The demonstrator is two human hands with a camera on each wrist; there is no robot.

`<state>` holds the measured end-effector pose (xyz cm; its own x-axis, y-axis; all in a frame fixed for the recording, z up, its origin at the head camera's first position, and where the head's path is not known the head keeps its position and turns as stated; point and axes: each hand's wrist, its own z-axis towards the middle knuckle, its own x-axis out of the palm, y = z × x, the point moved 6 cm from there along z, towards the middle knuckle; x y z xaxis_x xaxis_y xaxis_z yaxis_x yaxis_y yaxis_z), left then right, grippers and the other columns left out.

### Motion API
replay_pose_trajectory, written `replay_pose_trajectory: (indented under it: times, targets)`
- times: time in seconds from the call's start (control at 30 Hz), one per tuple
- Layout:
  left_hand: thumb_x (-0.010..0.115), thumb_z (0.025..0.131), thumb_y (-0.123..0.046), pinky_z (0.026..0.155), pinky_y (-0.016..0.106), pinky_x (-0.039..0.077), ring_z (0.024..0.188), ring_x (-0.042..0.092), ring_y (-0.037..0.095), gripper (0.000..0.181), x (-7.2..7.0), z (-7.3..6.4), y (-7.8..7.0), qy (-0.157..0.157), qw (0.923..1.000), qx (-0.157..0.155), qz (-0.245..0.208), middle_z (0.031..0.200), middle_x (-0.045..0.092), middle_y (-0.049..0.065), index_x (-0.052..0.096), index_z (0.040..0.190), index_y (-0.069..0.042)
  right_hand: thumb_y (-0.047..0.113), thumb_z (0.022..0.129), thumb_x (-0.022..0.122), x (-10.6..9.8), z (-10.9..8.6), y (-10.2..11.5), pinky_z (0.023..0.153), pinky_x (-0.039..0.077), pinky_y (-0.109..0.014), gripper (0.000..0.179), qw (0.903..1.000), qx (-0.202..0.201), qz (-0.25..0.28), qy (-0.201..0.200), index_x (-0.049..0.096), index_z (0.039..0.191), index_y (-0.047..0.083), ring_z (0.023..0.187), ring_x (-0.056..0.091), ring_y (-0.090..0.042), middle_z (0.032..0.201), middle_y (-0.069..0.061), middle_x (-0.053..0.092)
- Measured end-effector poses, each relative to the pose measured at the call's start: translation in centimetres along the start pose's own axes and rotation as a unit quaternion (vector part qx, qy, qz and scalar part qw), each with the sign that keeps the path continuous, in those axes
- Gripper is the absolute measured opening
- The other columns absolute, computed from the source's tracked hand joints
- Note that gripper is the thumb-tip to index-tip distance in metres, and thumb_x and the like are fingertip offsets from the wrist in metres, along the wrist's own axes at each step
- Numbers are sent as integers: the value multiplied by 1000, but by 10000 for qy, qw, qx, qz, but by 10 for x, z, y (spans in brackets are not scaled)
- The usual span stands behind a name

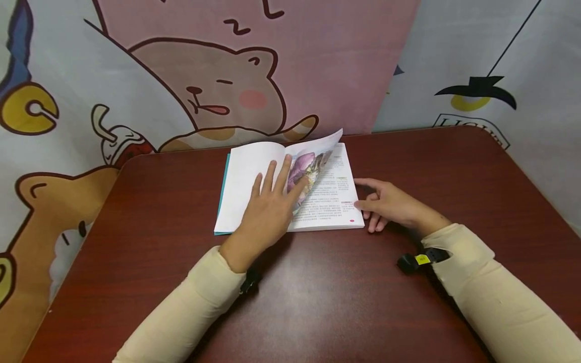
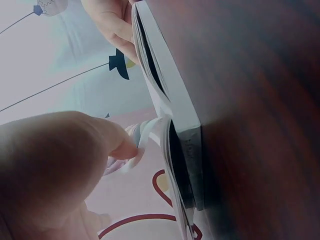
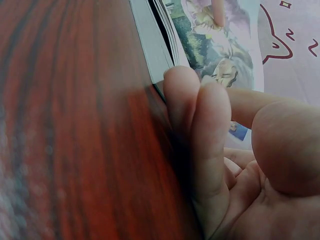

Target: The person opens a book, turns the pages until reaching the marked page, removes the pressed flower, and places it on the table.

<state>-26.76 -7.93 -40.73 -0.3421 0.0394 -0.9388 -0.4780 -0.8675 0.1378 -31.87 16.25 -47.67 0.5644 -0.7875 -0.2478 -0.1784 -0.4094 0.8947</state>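
Book: the book (image 1: 238, 176) lies spread on the far half of the table (image 1: 327, 292), near its back edge, slightly left of the middle.
Left-hand page: the blank page (image 1: 247, 161) is white; a teal cover (image 1: 221, 196) peeks out along its outer edge.
Lifted leaf: the illustrated leaf (image 1: 305, 165) stands curled up from the spine, its top corner raised above the book; it bears a colourful picture with purple in it.
Right-hand page: the printed page (image 1: 324, 201) shows beneath the leaf, with small dark text and a reddish mark near the lower corner.
Left hand: the left hand (image 1: 268, 214) lies over the spine, its fingers straight and fanned apart, the thumb against the leaf; it grasps nothing.
Right hand: the right hand (image 1: 392, 204) is at the book's right edge, index finger extended, thumb apart from it at the page margin, the other fingers loosely bent below; no hold on the book shows.
Wrists: cream sleeves (image 1: 490, 282) on both arms; a black device (image 1: 410, 263) with a yellow label by the right wrist.
Backdrop: a cartoon cloth (image 1: 345, 65) with a sleeping bear (image 1: 227, 85).
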Motion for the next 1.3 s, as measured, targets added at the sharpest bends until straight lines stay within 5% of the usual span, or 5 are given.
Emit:
replay_pose_trajectory:
  times: [0.2,0.43,0.9,1.3]
  targets:
    - [71,84,-20,116,66,25,153,11,47,74,-1,0,2,-30,9998,-182,117,168,4,19,42,153,-26,17,97,64,0,0,1,49,57,-39,76,10000,-60,-16,5,20,159,14,54,70,-25,76,-14,59]
    - [74,81,-26,118,65,20,153,8,47,76,-6,2,3,-385,9986,-232,265,168,4,20,45,151,-27,17,98,64,0,0,1,49,57,-38,76,10000,-41,33,6,20,159,14,54,69,-24,76,-14,59]
    - [78,83,-38,121,63,11,156,4,40,68,-10,4,6,-414,9973,-404,449,169,10,15,53,145,-30,17,98,64,0,0,1,49,57,-39,77,10000,-59,9,22,19,159,14,54,69,-25,77,-14,59]
    - [69,88,-20,121,49,27,147,36,37,46,-7,2,1,-575,9981,109,215,156,44,16,63,133,-15,18,97,65,-1,1,0,49,57,-39,77,10000,-5,-3,3,20,159,15,55,70,-25,78,-14,59]
